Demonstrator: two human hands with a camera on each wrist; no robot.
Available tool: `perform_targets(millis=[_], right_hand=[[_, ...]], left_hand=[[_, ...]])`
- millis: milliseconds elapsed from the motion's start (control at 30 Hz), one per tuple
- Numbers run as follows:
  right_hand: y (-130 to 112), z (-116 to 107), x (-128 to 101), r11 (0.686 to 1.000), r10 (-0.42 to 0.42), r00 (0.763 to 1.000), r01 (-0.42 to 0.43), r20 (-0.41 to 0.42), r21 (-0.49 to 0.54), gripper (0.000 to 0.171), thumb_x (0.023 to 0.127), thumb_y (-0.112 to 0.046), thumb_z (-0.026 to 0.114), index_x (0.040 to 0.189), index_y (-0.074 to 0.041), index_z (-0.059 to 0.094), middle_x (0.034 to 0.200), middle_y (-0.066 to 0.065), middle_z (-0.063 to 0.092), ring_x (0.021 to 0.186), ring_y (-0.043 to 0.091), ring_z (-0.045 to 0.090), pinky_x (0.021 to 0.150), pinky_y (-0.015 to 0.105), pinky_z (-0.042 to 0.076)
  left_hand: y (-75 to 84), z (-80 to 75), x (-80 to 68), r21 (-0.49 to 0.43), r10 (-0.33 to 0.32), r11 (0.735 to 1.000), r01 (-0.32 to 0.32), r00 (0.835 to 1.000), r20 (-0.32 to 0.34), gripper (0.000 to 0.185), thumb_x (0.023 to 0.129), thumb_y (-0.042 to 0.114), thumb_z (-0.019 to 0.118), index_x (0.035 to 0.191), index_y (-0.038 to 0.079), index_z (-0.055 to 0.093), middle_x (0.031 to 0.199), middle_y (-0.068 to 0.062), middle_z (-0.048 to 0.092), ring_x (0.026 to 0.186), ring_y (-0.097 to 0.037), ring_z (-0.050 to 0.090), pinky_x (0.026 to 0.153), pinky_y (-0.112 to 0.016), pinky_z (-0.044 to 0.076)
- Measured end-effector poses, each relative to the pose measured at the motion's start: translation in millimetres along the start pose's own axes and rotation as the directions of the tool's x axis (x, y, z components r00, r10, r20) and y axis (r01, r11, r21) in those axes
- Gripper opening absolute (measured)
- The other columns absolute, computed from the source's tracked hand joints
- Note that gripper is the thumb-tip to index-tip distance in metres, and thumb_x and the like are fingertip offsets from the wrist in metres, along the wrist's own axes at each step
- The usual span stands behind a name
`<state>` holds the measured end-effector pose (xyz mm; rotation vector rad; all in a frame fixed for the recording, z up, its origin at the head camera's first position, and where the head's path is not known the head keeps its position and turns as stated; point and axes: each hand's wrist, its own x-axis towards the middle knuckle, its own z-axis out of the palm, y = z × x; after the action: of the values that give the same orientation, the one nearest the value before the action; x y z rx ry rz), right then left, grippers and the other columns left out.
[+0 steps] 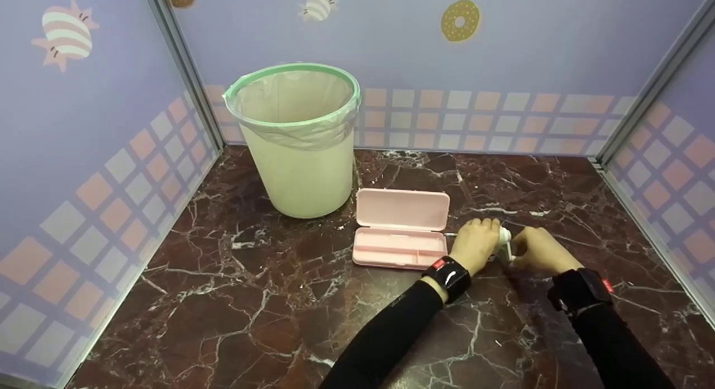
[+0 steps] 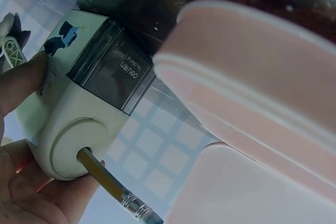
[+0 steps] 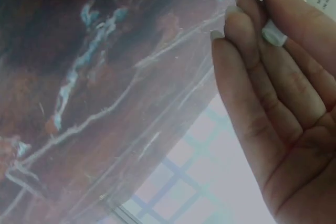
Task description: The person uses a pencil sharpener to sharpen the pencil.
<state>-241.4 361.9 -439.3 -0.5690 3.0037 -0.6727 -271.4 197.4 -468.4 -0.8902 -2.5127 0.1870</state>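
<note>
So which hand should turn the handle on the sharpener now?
Probably the right hand: its fingertips already touch the white handle. The left hand is busy gripping the sharpener, with the pencil stuck in its hole, beside the open pink case.

Black sleeves point(image 1: 391, 327), black wrist-worn cameras point(image 1: 449, 276) with red tabs

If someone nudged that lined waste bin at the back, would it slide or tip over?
The waste bin looks like thin plastic and seems to hold only its liner, so it is probably light and would slide easily on the glossy marble tabletop. It is tall and narrows toward the base, so a push near the rim might tip it.
</note>
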Motion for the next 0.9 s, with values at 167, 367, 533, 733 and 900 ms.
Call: perform_targets(millis=[167,367,533,733,900], right_hand=[[-9.0,-14.2,-4.2,0.999,0.034,0.999,-0.033,-0.039,0.007,0.015,0.062,0.001,0.079,0.061,-0.007,0.066,0.057,-0.001,0.064,0.051,0.006,0.049,0.051,0.022,0.042],[-14.3,-22.6,-3.5,0.999,0.046,0.994,-0.048,-0.102,-0.017,0.014,0.063,0.003,0.075,0.061,-0.007,0.067,0.057,-0.001,0.065,0.051,0.007,0.052,0.051,0.023,0.043],[-17.3,-24.6,1.0,0.996,0.049,0.977,-0.062,-0.206,-0.060,0.014,0.064,0.004,0.073,0.059,-0.007,0.065,0.058,0.004,0.066,0.053,0.013,0.055,0.053,0.030,0.044],[-19.7,-29.8,9.5,0.992,0.065,0.962,-0.091,-0.267,-0.087,0.013,0.070,0.004,0.078,0.066,-0.003,0.068,0.066,0.013,0.069,0.061,0.027,0.064,0.058,0.040,0.048],[-17.0,-31.6,16.5,0.991,0.064,0.961,-0.092,-0.268,-0.094,0.010,0.073,0.000,0.080,0.070,-0.001,0.070,0.068,0.016,0.070,0.062,0.030,0.065,0.060,0.045,0.049]], left_hand=[[0.5,-0.1,1.0,0.004,0.002,1.000,-0.002,1.000,-0.005,0.040,0.090,0.025,0.063,0.130,0.018,0.061,0.110,0.008,0.069,0.090,-0.007,0.064,0.079,-0.019,0.052],[-0.3,-0.1,0.9,0.002,0.001,1.000,-0.001,1.000,-0.019,0.038,0.092,0.024,0.060,0.129,0.018,0.062,0.108,0.008,0.069,0.090,-0.008,0.064,0.079,-0.020,0.051],[-1.7,-1.8,0.3,-0.003,0.004,1.000,-0.004,1.000,-0.019,0.040,0.090,0.024,0.063,0.129,0.018,0.063,0.109,0.008,0.070,0.089,-0.008,0.064,0.080,-0.019,0.052],[-1.2,-3.0,0.4,-0.005,0.006,1.000,-0.006,1.000,0.009,0.040,0.090,0.025,0.063,0.130,0.018,0.061,0.110,0.008,0.069,0.090,-0.008,0.065,0.080,-0.019,0.051],[-1.5,-2.1,0.3,-0.006,0.011,1.000,-0.011,1.000,0.019,0.041,0.090,0.025,0.063,0.130,0.018,0.061,0.111,0.008,0.069,0.091,-0.008,0.065,0.080,-0.019,0.052]])
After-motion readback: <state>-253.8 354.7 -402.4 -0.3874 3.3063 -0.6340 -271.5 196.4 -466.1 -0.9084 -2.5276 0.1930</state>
